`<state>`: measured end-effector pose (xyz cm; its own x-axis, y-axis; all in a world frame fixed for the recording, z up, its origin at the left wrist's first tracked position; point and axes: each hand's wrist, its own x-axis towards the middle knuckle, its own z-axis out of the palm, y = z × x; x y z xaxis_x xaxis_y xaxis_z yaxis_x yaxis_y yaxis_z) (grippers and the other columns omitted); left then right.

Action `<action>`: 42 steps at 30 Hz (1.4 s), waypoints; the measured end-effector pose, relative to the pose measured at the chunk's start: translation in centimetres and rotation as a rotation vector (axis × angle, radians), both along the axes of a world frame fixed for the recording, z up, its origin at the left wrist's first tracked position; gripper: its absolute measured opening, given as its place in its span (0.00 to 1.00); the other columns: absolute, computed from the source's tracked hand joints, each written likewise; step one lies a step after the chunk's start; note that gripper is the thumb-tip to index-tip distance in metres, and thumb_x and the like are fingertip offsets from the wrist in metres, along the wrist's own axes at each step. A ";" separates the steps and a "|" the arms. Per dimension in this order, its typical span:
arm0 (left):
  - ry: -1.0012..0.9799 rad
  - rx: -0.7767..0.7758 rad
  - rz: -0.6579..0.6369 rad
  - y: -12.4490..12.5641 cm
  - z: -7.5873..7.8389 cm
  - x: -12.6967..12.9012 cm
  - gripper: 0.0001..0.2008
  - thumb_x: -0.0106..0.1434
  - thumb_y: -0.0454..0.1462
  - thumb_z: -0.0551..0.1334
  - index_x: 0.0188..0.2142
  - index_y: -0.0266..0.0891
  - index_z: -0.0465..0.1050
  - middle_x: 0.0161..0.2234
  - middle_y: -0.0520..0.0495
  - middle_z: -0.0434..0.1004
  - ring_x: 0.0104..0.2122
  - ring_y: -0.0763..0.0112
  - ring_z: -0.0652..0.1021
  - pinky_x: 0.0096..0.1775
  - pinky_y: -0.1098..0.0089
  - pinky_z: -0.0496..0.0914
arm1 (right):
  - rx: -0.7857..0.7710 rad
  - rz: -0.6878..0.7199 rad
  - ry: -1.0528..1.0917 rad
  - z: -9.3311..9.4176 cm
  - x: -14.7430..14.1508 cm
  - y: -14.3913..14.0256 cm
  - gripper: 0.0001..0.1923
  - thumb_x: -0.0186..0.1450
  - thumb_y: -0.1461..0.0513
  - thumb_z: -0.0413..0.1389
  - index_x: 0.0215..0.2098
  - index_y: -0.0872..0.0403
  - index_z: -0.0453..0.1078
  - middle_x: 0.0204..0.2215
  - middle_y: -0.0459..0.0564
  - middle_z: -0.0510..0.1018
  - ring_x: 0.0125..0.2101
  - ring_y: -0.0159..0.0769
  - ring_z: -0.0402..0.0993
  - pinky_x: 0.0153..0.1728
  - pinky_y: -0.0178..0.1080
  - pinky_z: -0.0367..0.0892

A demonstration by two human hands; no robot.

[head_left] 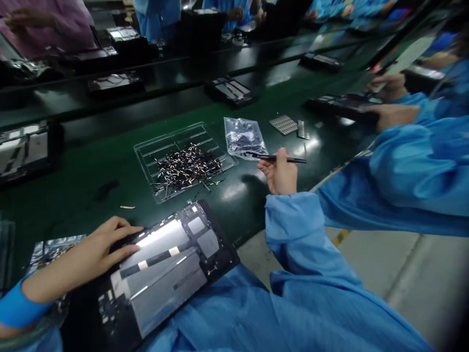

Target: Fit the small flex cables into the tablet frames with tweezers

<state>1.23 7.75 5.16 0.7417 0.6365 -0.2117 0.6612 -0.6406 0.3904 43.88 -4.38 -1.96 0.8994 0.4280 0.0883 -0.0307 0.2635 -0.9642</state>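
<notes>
The opened tablet (161,274) lies tilted at the near edge of the dark green surface (91,161), partly over the wearer's blue clothing, its bared inside facing up. The left hand (110,242) rests with thumb and fingertips along the tablet's far left edge; whether that grip is clamped around the rim or only laid on it I cannot tell, since the underside is hidden. The right hand (280,173) has its grip closed on slim black tweezers (270,157), whose tips reach the near edge of a clear plastic bag (245,137) with small dark pieces in it (the tips are too fine to read as parted or pinched).

The tablet should handle as a stiff, flat slab, fairly light, with smooth metal plates that could slide under dry fingers. Its weak points are probably the exposed strips and small parts inside, so the outer rim is the place to hold it, well away from the middle.

The bag looks thin, soft and slippery, likely to shift when poked; a pinch at one corner would steady it. Beside it, a clear tray (145,172) bears a tangled heap of small strips (186,168). These look feather-light and bendy, easily creased, and are best nipped singly by an end. The tweezers call for a light squeeze around mid-length.
</notes>
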 end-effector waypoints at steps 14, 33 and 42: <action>0.090 -0.139 -0.026 -0.6 -1.2 1.9 0.27 0.61 0.56 0.51 0.51 0.44 0.72 0.46 0.41 0.73 0.45 0.56 0.75 0.49 0.61 0.70 | -0.334 0.031 -0.454 -2.0 2.8 1.2 0.09 0.55 0.57 0.61 0.32 0.51 0.71 0.30 0.43 0.75 0.31 0.33 0.71 0.45 0.41 0.67; 0.018 -0.104 -0.006 -1.2 -1.0 1.8 0.25 0.60 0.56 0.53 0.45 0.44 0.74 0.41 0.43 0.73 0.41 0.56 0.77 0.44 0.62 0.71 | -0.260 0.018 -0.326 -1.3 2.0 1.8 0.12 0.54 0.54 0.61 0.30 0.52 0.67 0.22 0.40 0.73 0.27 0.31 0.76 0.31 0.35 0.70; -0.344 -0.298 0.149 -4.4 1.2 4.0 0.21 0.61 0.48 0.61 0.52 0.47 0.67 0.48 0.47 0.74 0.47 0.64 0.76 0.42 0.69 0.75 | -0.150 0.756 0.148 4.9 -12.4 2.1 0.19 0.49 0.50 0.67 0.29 0.52 0.67 0.23 0.43 0.79 0.24 0.31 0.78 0.24 0.30 0.72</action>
<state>5.18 3.34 6.41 0.7059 0.6901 -0.1594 0.5376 -0.3755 0.7550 31.51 -2.32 2.95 0.3569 0.9268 -0.1171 -0.2812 -0.0129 -0.9595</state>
